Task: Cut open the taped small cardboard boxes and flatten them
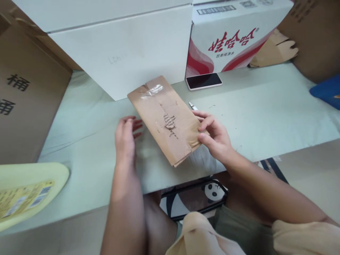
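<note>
Near edge of the desk (265, 113): the right grip (215, 136) is closed on the near right corner of the flattened cardboard piece (164, 117), with the thumb on the top face and the fingers along the right long edge. The left grip (126, 136) is open, palm down, and holds nothing. Its fingertips lie just beside the left long edge (contact cannot be confirmed).

The cardboard piece lies between the 2 grips, and only 1 of them, the right, has hold of it. Its long axis runs diagonally from the near edge of the desk, away and to the left, with the taped end farthest.

Beyond the right grip, a small metal tool (192, 105) lies just beside the cardboard. Farther back, a phone (203, 81) lies at the foot of a printed carton (228, 39), next to a white box (119, 53).
</note>
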A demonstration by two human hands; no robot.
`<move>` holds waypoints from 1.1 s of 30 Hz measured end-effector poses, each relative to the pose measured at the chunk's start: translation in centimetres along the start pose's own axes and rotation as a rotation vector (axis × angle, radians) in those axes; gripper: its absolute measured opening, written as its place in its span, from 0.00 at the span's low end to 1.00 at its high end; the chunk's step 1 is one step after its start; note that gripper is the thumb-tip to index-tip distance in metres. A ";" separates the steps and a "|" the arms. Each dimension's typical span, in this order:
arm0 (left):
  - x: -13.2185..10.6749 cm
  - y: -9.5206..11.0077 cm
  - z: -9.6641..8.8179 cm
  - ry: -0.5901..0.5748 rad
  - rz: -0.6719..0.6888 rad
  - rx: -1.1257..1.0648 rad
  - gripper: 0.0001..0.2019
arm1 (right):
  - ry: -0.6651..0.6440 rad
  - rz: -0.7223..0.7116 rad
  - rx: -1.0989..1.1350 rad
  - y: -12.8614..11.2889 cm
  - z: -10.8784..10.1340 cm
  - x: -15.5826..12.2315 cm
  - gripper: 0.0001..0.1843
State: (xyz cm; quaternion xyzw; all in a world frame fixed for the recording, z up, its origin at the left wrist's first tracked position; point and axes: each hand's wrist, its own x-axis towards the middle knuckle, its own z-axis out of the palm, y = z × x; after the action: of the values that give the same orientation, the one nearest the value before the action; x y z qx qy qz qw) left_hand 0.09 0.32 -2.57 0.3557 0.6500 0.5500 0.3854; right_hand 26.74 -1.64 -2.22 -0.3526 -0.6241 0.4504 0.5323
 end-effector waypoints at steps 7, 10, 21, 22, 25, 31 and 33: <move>0.4 -0.6 -0.9 -0.017 0.620 -0.192 0.30 | -0.219 0.022 0.043 -0.4 -0.2 -0.2 0.19; 0.4 -0.9 -1.1 -0.042 0.478 -0.115 0.25 | -0.226 0.039 0.051 0.1 -0.3 0.1 0.18; -0.4 -0.1 -1.8 -0.039 0.407 -0.046 0.23 | -0.096 0.413 -1.208 2.1 -2.8 2.2 0.28; -0.4 -0.1 -1.8 -0.036 0.409 -0.046 0.23 | -0.124 0.463 -1.230 2.2 -2.9 2.3 0.29; -0.3 -0.2 -1.7 -0.028 0.412 -0.043 0.21 | -0.163 0.550 -1.241 2.3 -3.0 2.7 0.29; -0.4 -0.3 -0.9 -0.063 0.408 -0.060 0.22 | -0.027 0.555 -0.939 1.7 -3.6 3.8 0.26; -0.7 -0.3 -0.2 -0.077 0.407 -0.043 0.23 | 0.069 0.463 -0.735 0.9 -3.8 4.0 0.23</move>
State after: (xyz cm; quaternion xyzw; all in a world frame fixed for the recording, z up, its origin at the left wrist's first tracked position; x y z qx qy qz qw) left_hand 0.19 -0.41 -2.79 0.4918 0.5376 0.6164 0.2985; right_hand 29.68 3.10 -1.55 -0.6642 -0.6292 0.2939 0.2767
